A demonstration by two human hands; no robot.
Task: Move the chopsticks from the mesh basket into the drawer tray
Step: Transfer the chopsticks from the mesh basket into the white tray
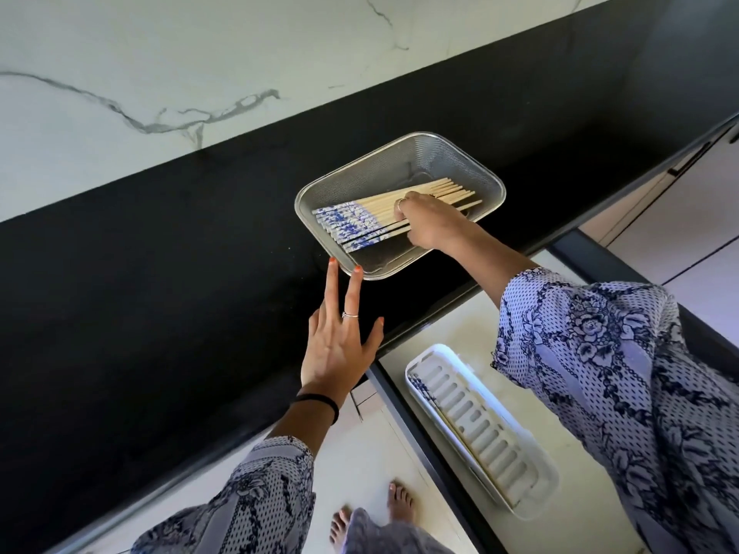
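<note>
A steel mesh basket sits on the black counter. Inside it lie several wooden chopsticks with blue-and-white patterned ends, fanned side by side. My right hand is down in the basket, its fingers curled over the middle of the chopsticks. My left hand is flat and spread, two fingertips touching the basket's near-left rim. Below, in the open drawer, lies a white slotted tray; a pair of chopsticks rests along its left edge.
The black counter runs diagonally, with a white marble wall behind it. The open drawer juts out under the counter's front edge. My bare feet stand on the pale floor beside it.
</note>
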